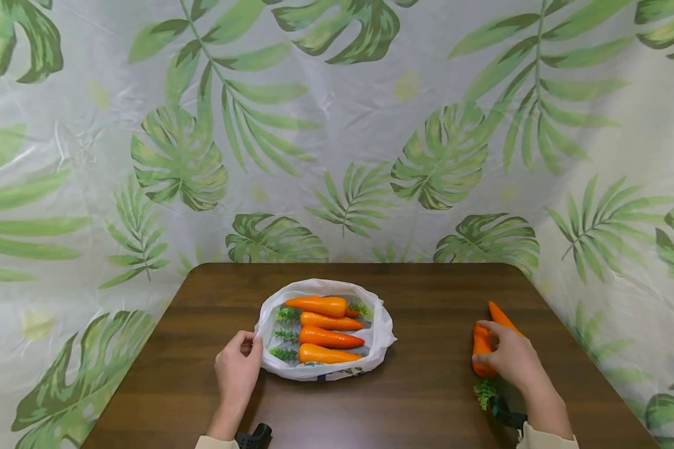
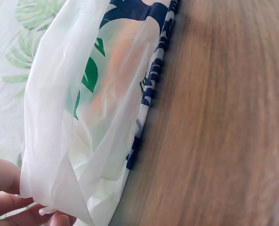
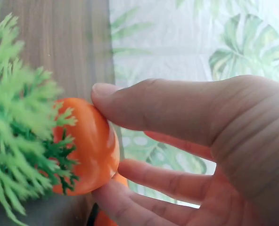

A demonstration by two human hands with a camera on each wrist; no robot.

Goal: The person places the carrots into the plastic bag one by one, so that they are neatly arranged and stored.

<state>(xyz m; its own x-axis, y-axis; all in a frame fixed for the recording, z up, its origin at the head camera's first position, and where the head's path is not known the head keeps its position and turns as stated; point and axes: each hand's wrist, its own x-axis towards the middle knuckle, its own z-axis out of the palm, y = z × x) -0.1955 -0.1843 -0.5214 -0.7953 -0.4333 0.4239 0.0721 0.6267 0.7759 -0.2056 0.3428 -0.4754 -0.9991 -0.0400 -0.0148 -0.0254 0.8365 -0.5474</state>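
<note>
A white plastic bag (image 1: 385, 340) lies with its mouth spread wide near the middle of the table. Several orange carrots (image 1: 330, 337) with green leafy tops lie side by side in it. My left hand (image 1: 239, 363) pinches the bag's left rim between thumb and fingers; the left wrist view shows the thin plastic (image 2: 50, 155) at the fingertips. At the table's right side, my right hand (image 1: 511, 358) grips a carrot (image 1: 481, 349), thumb on one side and fingers on the other. Its leafy top (image 3: 21, 117) points toward me. Another carrot (image 1: 501, 316) lies just beyond that hand, partly hidden by it.
The dark wooden table (image 1: 427, 399) ends at a far edge close to a hanging leaf-print sheet (image 1: 337, 137). Bare wood stretches between the bag and the right hand. Black straps (image 1: 254, 436) sit at both wrists.
</note>
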